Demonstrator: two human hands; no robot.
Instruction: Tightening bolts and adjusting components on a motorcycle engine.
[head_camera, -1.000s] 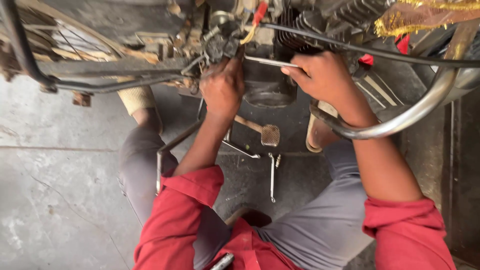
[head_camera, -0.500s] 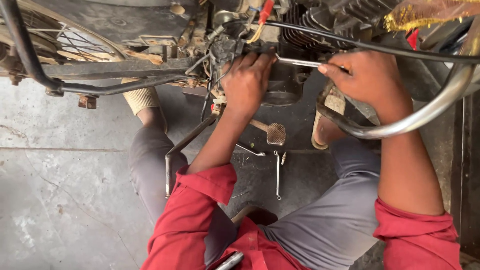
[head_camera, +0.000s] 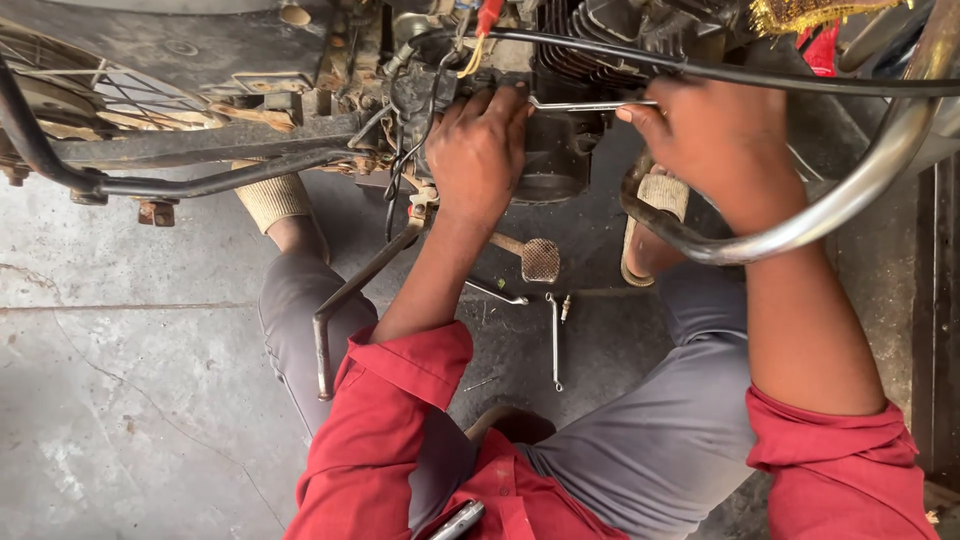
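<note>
I see my left hand (head_camera: 478, 150) in the upper middle of the frame, pressed against the motorcycle engine (head_camera: 555, 150), its fingers curled onto the dark casing beside a bundle of black wires (head_camera: 405, 150); whether they grip anything I cannot tell. My right hand (head_camera: 705, 135), upper right of the frame, has its fingers closed around the end of a slim metal wrench (head_camera: 590, 104), which lies level and reaches left to the engine just above my left hand. A black cable (head_camera: 760, 80) crosses over my right hand, and a chrome crash guard (head_camera: 800, 225) curves below that wrist. On the concrete floor (head_camera: 120, 400), in the middle of the frame between my knees, lie a spanner (head_camera: 554, 340), a second small tool (head_camera: 497, 294) and a spark plug (head_camera: 566, 307). The brake pedal (head_camera: 540, 259) sits just above them.
</note>
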